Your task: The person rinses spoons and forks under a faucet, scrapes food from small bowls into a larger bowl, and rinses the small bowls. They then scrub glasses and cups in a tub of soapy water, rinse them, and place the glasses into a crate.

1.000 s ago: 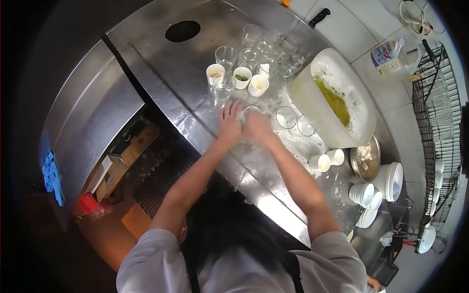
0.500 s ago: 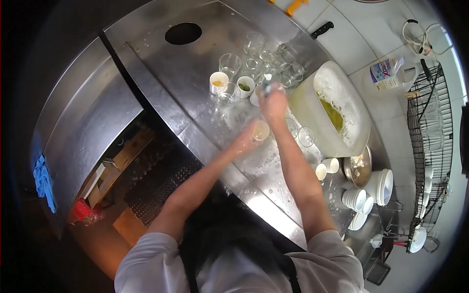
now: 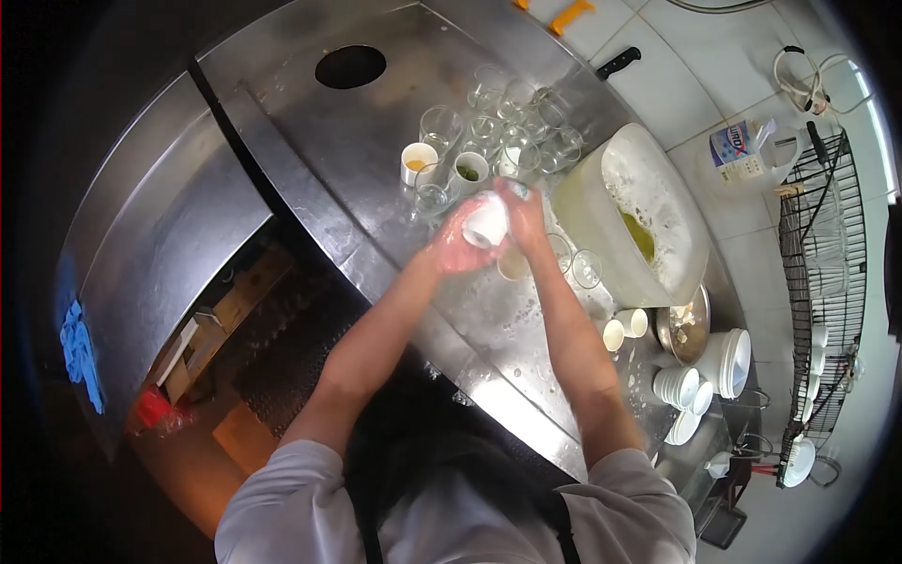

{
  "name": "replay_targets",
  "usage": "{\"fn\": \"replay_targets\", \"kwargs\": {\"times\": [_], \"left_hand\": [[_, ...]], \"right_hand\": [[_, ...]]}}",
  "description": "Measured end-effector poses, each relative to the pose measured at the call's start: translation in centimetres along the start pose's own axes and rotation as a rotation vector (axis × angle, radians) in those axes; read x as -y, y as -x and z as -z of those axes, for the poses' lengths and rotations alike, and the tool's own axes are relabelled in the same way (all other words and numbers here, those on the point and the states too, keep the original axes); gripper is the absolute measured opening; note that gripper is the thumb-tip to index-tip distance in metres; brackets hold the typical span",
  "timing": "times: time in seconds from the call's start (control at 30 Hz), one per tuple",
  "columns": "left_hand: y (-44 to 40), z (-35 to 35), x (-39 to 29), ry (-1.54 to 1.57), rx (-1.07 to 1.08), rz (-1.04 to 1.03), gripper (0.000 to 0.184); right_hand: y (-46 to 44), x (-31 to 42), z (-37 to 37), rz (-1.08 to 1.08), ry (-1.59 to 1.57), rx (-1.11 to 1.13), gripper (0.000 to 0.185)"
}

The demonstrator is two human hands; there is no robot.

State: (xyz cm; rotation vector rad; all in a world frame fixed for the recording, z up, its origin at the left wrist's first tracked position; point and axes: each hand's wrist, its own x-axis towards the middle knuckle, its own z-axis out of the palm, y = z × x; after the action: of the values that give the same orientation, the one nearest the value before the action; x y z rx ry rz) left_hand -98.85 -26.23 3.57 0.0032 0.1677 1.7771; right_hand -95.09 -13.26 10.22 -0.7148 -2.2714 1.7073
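Note:
My left hand is wrapped round a white cup, which is tilted on its side. Against the cup's right side, my right hand is closed on a small pale blue-green sponge, mostly hidden and blurred. Just below the hands a beige cup stands on the wet steel counter. Beyond them are a white cup with something yellow, a white cup with green bits and several clear glasses. Two more glasses are to the right of my right wrist.
A large pale tub of foamy water stands at the right. Past it are two cream cups, a metal bowl with scraps, stacked white tubs, a bottle and a wire rack. A round hole opens in the counter.
My left hand has let go of the beige cup and now holds the white cup. My right hand has come down and in, so both hands meet at the white cup.

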Motion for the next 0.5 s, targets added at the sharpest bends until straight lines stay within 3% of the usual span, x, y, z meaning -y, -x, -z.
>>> {"fn": "replay_targets", "kwargs": {"times": [0.03, 0.07, 0.13, 0.17, 0.23, 0.27, 0.3, 0.33, 0.4, 0.43, 0.5], "left_hand": [[-0.3, 0.3, 0.1, -0.1, -0.216, 0.011, 0.054], [-0.3, 0.0, 0.5, -0.29, -0.262, -0.038, 0.053], [-0.5, -0.6, 0.8, -0.68, -0.346, -0.137, 0.053], [-0.3, -1.4, 0.1, -0.546, -0.275, -0.084, 0.052], [1.4, -2.5, -0.5, -0.272, -0.146, 0.043, 0.051], [1.2, -2.0, 0.1, -0.453, -0.279, 0.01, 0.051], [0.5, -1.7, 0.2, -0.645, -0.406, -0.032, 0.051], [0.0, -1.3, 0.2, -0.835, -0.532, -0.075, 0.051], [1.3, -3.6, -0.2, -0.694, -0.259, -0.075, 0.053], [1.4, -3.0, -0.3, -0.593, -0.174, -0.051, 0.054], [1.6, -2.9, -0.5, -0.557, -0.026, -0.025, 0.056]], "right_hand": [[-0.2, -0.5, 0.0, -0.027, 0.139, -0.049, 0.039], [0.1, -0.3, -0.2, -0.055, 0.276, -0.097, 0.038], [1.1, -0.3, -0.8, -0.034, -0.02, -0.204, 0.035], [1.1, -0.3, -0.9, -0.018, -0.164, -0.25, 0.034], [1.1, -1.4, -0.9, -0.03, -0.079, -0.246, 0.038], [1.1, -2.4, -0.9, -0.037, -0.035, -0.243, 0.04], [0.7, -3.1, -1.3, 0.049, 0.455, -0.314, 0.039], [0.5, -3.8, -1.2, -0.014, 0.13, -0.344, 0.039], [1.5, -2.6, -1.3, -0.142, -0.516, -0.371, 0.04], [2.5, -1.8, -1.7, -0.141, -0.617, -0.47, 0.044], [2.4, -1.4, -1.1, 0.042, -0.409, -0.462, 0.045]]}}
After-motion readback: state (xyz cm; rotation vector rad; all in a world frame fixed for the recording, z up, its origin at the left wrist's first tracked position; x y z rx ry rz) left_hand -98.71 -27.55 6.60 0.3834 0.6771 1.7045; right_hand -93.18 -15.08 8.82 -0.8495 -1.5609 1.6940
